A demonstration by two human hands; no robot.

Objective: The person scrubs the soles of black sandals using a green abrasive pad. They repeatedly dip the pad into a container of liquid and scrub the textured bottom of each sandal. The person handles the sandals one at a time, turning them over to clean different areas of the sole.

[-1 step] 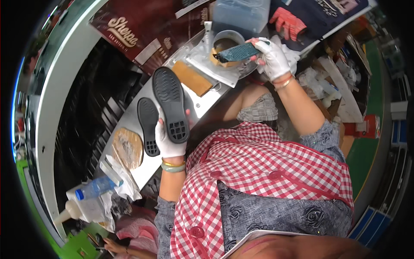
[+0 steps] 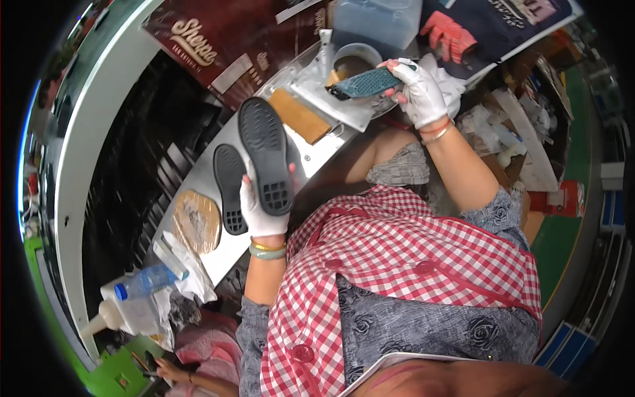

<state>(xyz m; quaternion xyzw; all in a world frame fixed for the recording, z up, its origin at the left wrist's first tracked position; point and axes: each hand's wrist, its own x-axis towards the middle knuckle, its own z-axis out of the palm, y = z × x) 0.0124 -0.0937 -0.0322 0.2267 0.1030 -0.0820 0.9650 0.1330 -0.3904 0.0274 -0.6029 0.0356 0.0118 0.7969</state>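
Observation:
My left hand (image 2: pixel 263 222), in a white glove with bare fingertips, is closed round a black shoe sole (image 2: pixel 263 132). The sole is held tilted, its ribbed toe end away from me and its square-grid heel by my palm. Beside it, a second black sole (image 2: pixel 229 173) lies on the metal bench (image 2: pixel 231 255). My gloved right hand (image 2: pixel 423 96) grips a flat teal tool with a dotted face (image 2: pixel 370 83), which looks like a brush. Its dark, ragged tip points left, in front of a round tub (image 2: pixel 359 49) with dark contents.
A tan block (image 2: pixel 299 116) and a plastic-wrapped tan pad (image 2: pixel 196 221) rest on the bench. Farther back are a translucent container (image 2: pixel 377 23) and a red glove (image 2: pixel 450 36). A blue-capped bottle (image 2: pixel 147 283) and a white squeeze bottle (image 2: pixel 122 316) lie at lower left, near another person's hand (image 2: pixel 173 372).
The held sole has shifted slightly up and right. The tool's tip sits slightly lower against the tub; both hands keep their grip. The whole view has moved a little.

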